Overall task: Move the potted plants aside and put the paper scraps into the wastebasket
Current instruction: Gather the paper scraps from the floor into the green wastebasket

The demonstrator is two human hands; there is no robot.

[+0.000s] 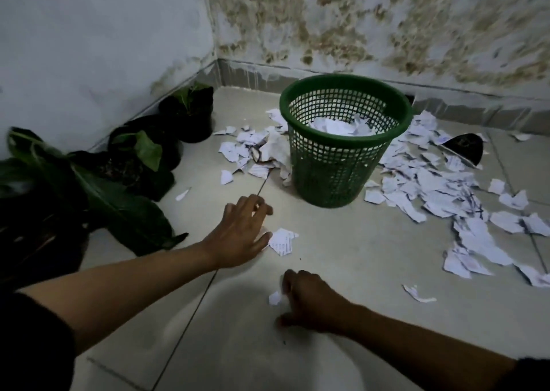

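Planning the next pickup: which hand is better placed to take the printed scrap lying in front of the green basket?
Left. The left hand has its fingertips right at the printed scrap, while the right hand sits nearer the camera beside a smaller scrap.

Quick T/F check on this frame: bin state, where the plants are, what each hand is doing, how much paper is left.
1. The green wastebasket stands upright with paper already inside. True.
2. The potted plants sit to the right of the wastebasket. False: they line the left wall, left of it.
3. The left hand lies by a printed paper scrap on the floor, fingers spread. True.
4. The right hand is over the wastebasket rim. False: it is low at the floor, near a small scrap, well short of the basket.
5. The floor is cleared of paper. False: a large pile of scraps remains right of the basket, more on its left.
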